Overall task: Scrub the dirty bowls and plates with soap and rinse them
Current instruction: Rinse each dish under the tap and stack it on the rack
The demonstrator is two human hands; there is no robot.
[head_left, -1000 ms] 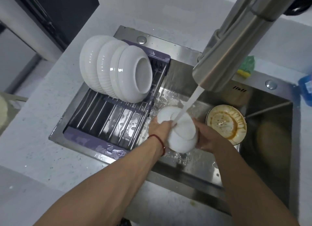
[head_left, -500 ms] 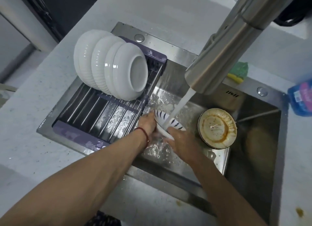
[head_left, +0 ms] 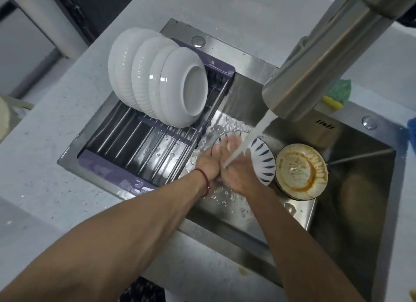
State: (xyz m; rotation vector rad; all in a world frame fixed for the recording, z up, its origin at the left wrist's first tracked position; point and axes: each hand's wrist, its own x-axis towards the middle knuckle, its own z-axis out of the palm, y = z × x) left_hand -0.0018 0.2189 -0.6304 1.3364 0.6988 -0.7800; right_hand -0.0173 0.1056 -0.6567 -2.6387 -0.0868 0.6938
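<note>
A white bowl with blue stripes [head_left: 263,161] lies tilted in the sink [head_left: 252,76] under the running water. My left hand [head_left: 208,162] holds its left rim, fingers reaching inside. My right hand [head_left: 239,172] lies flat on the bowl's inside, and the stream hits it. Just to the right sits a dirty bowl [head_left: 301,171] stained with orange-brown sauce. Several clean white bowls [head_left: 166,81] stand on edge in the purple drying rack [head_left: 144,144] over the sink's left half.
The steel faucet [head_left: 315,60] hangs close above the sink, water pouring from it. A green and yellow sponge [head_left: 337,94] lies on the sink's back ledge. A blue object [head_left: 412,130] shows at the right edge. Grey counter surrounds the sink.
The bowl has been turned from bottom-up to inside-up under the stream. My right hand moved from its side onto the inside. The view shifted slightly.
</note>
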